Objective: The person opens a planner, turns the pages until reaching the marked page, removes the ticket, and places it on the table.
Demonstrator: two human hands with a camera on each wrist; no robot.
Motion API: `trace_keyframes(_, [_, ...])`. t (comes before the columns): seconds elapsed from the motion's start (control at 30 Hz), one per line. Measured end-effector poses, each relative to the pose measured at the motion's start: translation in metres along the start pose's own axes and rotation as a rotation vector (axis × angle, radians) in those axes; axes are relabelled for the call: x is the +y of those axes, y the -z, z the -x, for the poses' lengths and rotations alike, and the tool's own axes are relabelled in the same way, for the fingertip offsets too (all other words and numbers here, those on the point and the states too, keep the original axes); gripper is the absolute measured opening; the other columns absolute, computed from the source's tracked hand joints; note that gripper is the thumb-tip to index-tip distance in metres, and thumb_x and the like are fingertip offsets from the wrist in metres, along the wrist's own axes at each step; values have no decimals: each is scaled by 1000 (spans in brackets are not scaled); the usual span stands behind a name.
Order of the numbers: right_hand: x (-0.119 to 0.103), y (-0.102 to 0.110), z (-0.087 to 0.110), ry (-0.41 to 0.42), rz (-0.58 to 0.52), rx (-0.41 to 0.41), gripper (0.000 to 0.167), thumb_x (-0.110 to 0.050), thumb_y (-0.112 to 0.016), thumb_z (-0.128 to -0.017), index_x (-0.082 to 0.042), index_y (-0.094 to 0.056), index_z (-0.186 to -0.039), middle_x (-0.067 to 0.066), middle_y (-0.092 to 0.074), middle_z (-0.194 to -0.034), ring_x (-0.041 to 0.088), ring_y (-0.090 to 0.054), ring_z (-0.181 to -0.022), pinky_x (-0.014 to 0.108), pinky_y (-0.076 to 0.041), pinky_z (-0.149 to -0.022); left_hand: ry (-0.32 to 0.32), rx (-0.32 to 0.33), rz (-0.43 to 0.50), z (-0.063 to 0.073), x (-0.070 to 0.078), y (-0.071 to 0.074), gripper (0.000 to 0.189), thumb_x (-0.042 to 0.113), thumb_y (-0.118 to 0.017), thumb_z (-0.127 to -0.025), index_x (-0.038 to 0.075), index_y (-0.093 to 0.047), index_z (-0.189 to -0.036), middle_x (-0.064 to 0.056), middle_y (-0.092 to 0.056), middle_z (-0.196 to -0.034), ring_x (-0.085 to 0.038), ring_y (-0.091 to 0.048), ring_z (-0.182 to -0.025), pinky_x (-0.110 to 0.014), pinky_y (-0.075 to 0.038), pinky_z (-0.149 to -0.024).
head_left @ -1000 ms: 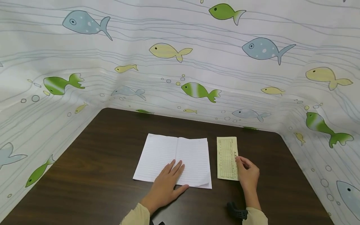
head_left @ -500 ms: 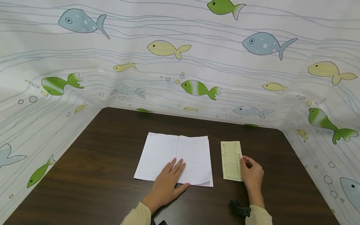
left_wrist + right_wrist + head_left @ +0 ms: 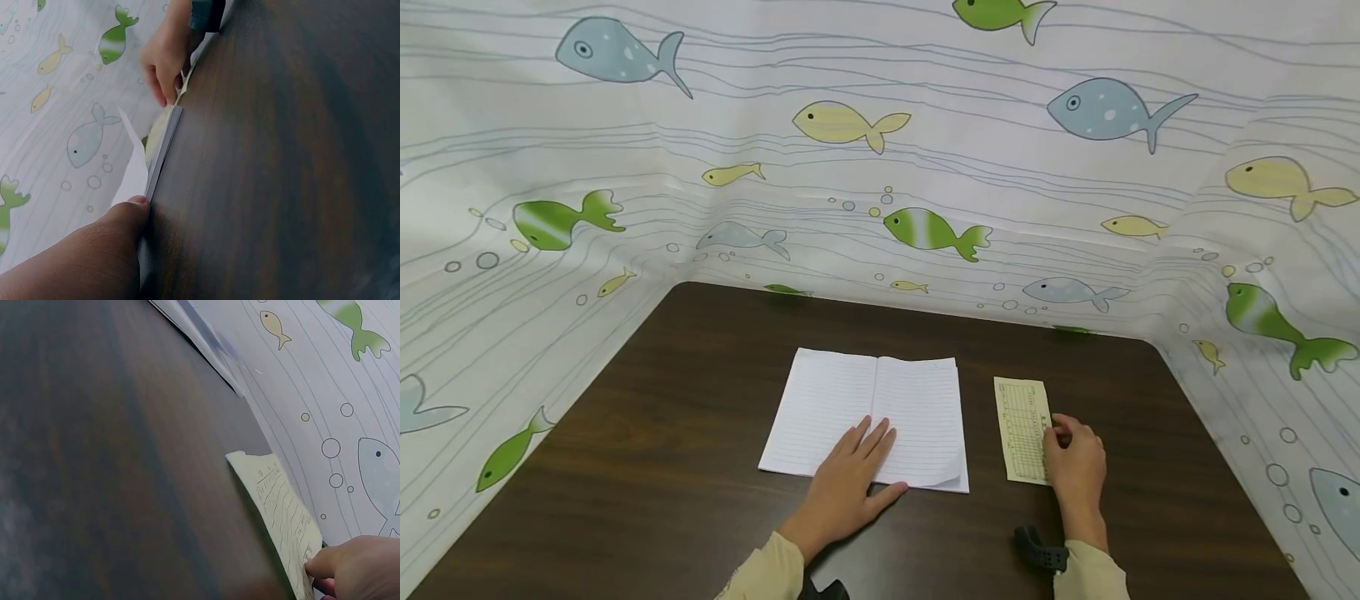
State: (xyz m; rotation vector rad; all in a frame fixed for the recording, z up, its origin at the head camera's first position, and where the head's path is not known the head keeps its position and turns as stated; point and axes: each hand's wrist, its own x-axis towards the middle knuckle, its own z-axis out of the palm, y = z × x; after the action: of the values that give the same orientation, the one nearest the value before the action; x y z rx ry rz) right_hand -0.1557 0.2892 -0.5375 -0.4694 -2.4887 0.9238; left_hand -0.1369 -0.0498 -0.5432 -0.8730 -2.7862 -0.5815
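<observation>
A lined notebook [image 3: 917, 400] lies spread out on the dark wooden table, its lower right page corner slightly lifted. My left hand [image 3: 846, 487] rests on its lower middle with straight fingers, the thumb at the bottom edge. To the right of the notebook is a pale yellow printed paper slip [image 3: 1022, 429], covered in a ruled grid. Thumb and fingers of my right hand [image 3: 1077, 467] pinch the slip's right edge. In the right wrist view the slip [image 3: 281, 512] looks slightly bent, and part of it is hidden behind the thumb.
A white curtain [image 3: 850, 183] printed with fish surrounds the table [image 3: 625, 433] at the back and both sides. A dark wrist strap [image 3: 1039, 550] is on the right wrist. Bare table lies between the notebook and the slip.
My right hand has moved to the right with the paper slip, widening its gap from the notebook. The slip has tilted slightly. My left hand has stayed on the notebook.
</observation>
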Motion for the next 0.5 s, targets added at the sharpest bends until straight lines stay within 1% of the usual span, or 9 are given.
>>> trace_keyframes(0.1, [-5, 1, 0, -1, -18, 5, 34, -6, -61, -98, 11, -64, -127, 29, -64, -106, 44, -56, -98, 61, -44, -83, 19, -23, 8, 1, -1, 0, 75, 58, -55, -102, 8, -45, -157, -10, -40, -163, -32, -29, -154, -48, -25, -125])
trace_keyframes(0.2, [-17, 9, 0, 15, -39, 10, 35, -9, -58, -101, 11, -63, -130, 30, -60, -112, 44, -54, -102, 62, -43, -86, 19, -28, 13, 2, -2, 0, 76, 60, -53, -102, 8, -44, -158, -10, -40, -164, -32, -29, -154, -49, -26, -124])
trace_keyframes(0.27, [-30, 17, 0, 47, -51, -21, 35, -13, -57, -104, 9, -63, -131, 29, -60, -116, 44, -55, -106, 63, -44, -88, 8, -16, 11, 2, -1, 0, 76, 60, -52, -102, 7, -45, -157, -10, -41, -163, -33, -30, -154, -49, -27, -124])
trace_keyframes(0.37, [-51, 24, 3, 166, -54, -153, 35, -16, -58, -105, 5, -65, -132, 28, -61, -126, 46, -56, -117, 65, -45, -94, -12, -1, -1, 2, -1, -1, 76, 61, -50, -103, 7, -46, -156, -11, -42, -162, -34, -32, -153, -49, -29, -123])
trace_keyframes(0.43, [-69, 21, 9, 272, -50, -273, 34, -17, -60, -105, 1, -66, -133, 27, -61, -134, 47, -55, -126, 66, -44, -101, -15, 5, -10, 2, 0, -1, 76, 61, -50, -103, 7, -46, -156, -11, -42, -162, -34, -32, -152, -49, -29, -123])
trace_keyframes(0.5, [-85, 13, 18, 397, -45, -397, 34, -17, -63, -104, -1, -67, -134, 25, -59, -141, 47, -53, -133, 67, -42, -106, -15, 14, -26, 2, 0, -1, 76, 62, -49, -103, 7, -47, -156, -11, -43, -162, -34, -33, -152, -48, -30, -122])
